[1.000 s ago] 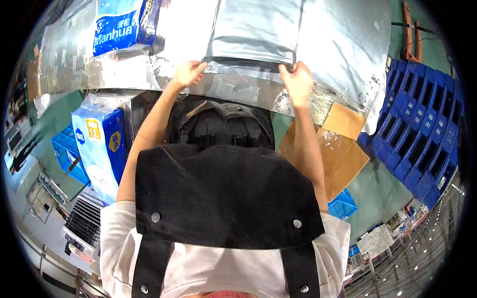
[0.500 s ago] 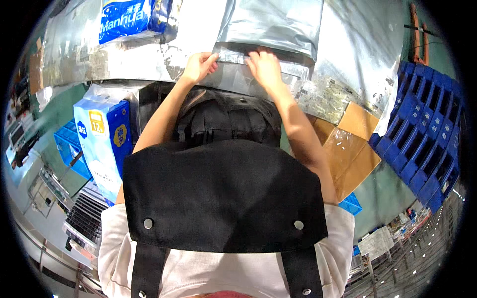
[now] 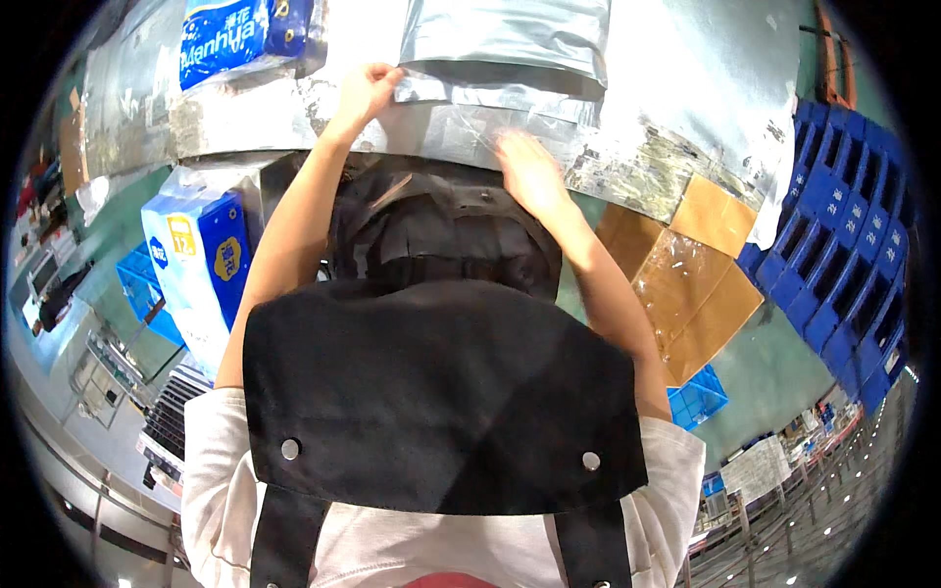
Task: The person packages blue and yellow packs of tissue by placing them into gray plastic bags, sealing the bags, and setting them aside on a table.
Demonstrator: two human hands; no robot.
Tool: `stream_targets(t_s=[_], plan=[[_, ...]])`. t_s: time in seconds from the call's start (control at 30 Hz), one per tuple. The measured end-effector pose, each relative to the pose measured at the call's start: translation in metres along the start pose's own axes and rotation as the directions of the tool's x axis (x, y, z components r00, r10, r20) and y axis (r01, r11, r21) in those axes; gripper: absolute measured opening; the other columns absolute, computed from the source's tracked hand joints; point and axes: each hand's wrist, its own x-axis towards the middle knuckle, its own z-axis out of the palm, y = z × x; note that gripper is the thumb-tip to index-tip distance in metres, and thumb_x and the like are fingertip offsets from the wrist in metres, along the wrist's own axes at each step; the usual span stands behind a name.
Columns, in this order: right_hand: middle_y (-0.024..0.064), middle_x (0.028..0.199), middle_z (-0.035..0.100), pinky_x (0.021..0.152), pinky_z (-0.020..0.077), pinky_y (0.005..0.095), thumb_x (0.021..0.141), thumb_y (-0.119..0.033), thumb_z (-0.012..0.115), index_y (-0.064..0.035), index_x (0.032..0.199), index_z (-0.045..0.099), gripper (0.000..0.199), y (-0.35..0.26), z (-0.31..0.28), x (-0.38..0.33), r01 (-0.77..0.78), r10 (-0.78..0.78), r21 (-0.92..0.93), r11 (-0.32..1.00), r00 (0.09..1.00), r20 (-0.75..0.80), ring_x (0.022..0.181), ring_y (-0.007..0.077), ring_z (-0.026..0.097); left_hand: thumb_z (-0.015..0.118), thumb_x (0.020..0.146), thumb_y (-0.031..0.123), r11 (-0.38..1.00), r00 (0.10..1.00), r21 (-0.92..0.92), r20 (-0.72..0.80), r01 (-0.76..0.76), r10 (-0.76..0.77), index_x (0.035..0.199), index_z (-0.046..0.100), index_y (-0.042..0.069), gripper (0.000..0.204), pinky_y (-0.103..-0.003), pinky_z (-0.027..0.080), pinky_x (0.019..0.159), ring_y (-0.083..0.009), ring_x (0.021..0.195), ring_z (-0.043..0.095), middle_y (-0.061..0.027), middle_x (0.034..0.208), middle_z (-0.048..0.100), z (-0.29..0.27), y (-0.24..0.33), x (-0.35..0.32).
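Observation:
A silver-grey plastic mailer bag (image 3: 505, 39) lies on the worktable, its flap (image 3: 490, 95) folded out toward me and its dark mouth showing. My left hand (image 3: 369, 93) pinches the bag's near left corner by the flap. Closer to me, just off the flap, my right hand (image 3: 531, 171) has its fingers drawn together. From those fingertips a thin clear film strip (image 3: 473, 125) runs back to the flap; motion blurs it and the fingers a little. What the bag contains is hidden.
The silver worktable (image 3: 701, 108) is scuffed along its near edge. A blue tissue pack (image 3: 230, 44) stands far left; a tall blue-white pack (image 3: 191, 265) stands left below it. Brown cardboard (image 3: 701, 294) and stacked blue pallets (image 3: 843, 235) are at the right. A black bin liner (image 3: 456, 235) hangs before me.
My right hand has come off the flap and moved toward me, with the clear film strip stretching behind it. My left hand stays at the bag's corner.

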Motion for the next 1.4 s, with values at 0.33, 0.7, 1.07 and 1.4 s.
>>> stream_targets(t_s=[0.33,0.7,1.07,1.4], plan=[[0.0186,0.106,0.055,0.075,0.0471,0.0406,0.08,-0.014,0.05,-0.0065,0.108,0.054,0.029,0.036,-0.18,-0.134,-0.659,0.773,-0.418,0.625,0.444,0.454,0.088,0.0351,0.056,0.064,0.072,0.014,0.87,0.923,0.413,-0.147,-0.27,0.357,0.125,0.038,0.0,0.06,-0.034,0.047,0.081,-0.0258,0.099,0.055,-0.0181,0.112,0.052,-0.055,0.01,0.012],[0.0021,0.124,0.047,0.104,0.0121,0.0543,0.075,-0.005,0.048,-0.0098,0.099,0.055,0.026,0.101,-0.126,0.089,0.588,-0.091,-0.477,0.654,0.687,0.721,0.127,0.0207,0.028,0.047,0.084,0.015,-0.098,0.369,0.508,0.732,-0.856,0.573,0.121,0.044,0.001,0.04,-0.031,0.026,0.105,-0.021,0.127,0.027,-0.0053,0.138,0.03,-0.028,0.053,0.052],[0.0034,0.089,0.062,0.093,0.0285,0.0422,0.064,-0.005,0.06,-0.0118,0.073,0.063,0.012,0.147,-0.148,0.186,-0.316,0.441,-0.35,0.882,0.816,0.373,0.105,0.0213,0.049,0.061,0.07,-0.002,0.755,0.771,0.336,0.54,-0.564,0.336,0.088,0.055,0.001,0.019,-0.031,0.043,0.083,-0.0224,0.094,0.056,-0.0107,0.093,0.06,-0.066,0.084,0.136],[0.0154,0.11,0.049,0.083,0.0436,0.0352,0.086,-0.022,0.042,-0.0007,0.119,0.038,0.039,0.146,-0.075,0.223,-0.728,0.884,0.568,0.383,0.468,0.004,0.1,0.027,0.05,0.046,0.086,0.036,0.645,0.91,-0.704,0.002,0.296,-0.415,0.106,0.055,0.003,0.04,-0.026,0.045,0.076,-0.0171,0.084,0.056,-0.0062,0.098,0.058,0.021,0.144,0.153]])
